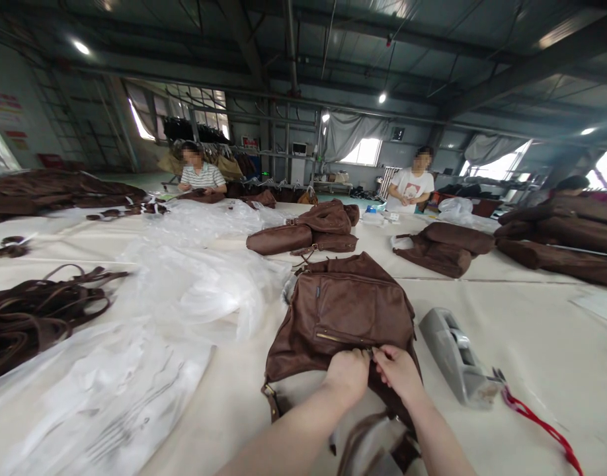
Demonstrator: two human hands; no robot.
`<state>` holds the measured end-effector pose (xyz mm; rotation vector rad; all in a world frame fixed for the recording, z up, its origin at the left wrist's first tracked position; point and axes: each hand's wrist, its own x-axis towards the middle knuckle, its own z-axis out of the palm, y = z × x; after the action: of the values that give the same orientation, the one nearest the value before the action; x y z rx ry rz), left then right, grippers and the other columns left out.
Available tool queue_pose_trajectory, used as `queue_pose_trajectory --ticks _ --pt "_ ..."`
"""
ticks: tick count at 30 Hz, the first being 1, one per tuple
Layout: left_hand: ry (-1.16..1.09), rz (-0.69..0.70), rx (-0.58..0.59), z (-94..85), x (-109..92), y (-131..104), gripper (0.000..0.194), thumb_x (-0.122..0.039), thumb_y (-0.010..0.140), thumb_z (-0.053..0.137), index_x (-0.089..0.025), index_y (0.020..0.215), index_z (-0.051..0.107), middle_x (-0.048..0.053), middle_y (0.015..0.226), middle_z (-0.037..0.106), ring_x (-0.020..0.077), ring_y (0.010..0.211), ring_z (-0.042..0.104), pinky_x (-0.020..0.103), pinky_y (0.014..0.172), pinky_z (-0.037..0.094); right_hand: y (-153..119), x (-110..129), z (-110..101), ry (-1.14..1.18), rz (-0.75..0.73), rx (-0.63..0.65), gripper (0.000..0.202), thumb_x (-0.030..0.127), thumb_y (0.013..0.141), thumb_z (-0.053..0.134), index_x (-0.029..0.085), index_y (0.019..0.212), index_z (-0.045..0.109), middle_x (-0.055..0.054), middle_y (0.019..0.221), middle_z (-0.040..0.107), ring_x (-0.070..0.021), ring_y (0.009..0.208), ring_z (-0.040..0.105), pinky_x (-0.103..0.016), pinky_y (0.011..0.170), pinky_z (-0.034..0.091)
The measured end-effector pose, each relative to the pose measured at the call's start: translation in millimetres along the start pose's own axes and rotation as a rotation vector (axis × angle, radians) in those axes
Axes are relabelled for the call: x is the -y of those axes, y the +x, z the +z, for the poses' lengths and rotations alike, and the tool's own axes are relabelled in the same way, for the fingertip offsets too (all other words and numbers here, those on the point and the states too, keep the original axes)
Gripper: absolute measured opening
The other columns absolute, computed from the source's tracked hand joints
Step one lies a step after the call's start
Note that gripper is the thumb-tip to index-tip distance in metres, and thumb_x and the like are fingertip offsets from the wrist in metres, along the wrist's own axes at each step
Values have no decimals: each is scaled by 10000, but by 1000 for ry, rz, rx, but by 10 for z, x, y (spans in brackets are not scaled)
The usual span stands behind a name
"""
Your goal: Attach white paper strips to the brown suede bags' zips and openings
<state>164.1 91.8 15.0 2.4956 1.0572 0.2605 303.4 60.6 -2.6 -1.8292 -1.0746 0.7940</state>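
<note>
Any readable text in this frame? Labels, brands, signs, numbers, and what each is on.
None reads clearly.
Wall poster, far left: red characters, too blurred to read.
Red sign on the back wall: too small to read.
White T-shirt of the far co-worker: a print, unreadable.
Brown bag under the left hand and right hand: no label visible.
Tape dispenser: no marking visible.

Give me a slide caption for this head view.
Both hands, left hand and right hand, pinch the brown leather bag beside a tape dispenser.
</note>
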Motion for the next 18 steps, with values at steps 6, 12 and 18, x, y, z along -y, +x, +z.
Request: queue_pose_trajectory --ticks 6,12,18 --pt "-267 -206 -32 35 -47 96 274 -140 890 330 -110 870 602 153 892 633 257 883 612 370 797 453 -191 -103 171 143 21 -81 360 550 711 537 208 606 500 20 487 528 -90 371 456 -191 343 307" --pt "-1100 -352 267 152 184 263 320 -295 915 314 -209 610 358 -107 421 170 61 316 107 187 357 188 -116 -62 410 290 15 -165 567 772 562 532 212 524 452 44 384 416 -69 297 339 -189 293 234" --pt "-1920 -380 747 193 432 370 271 -195 845 329 -182 577 369 -100 421 109 42 296 34 153 340 79 30 -33 442 722 158 -45 619 713 389 734 205 534 410 83 382 381 -51 342 341 -165 335 295"
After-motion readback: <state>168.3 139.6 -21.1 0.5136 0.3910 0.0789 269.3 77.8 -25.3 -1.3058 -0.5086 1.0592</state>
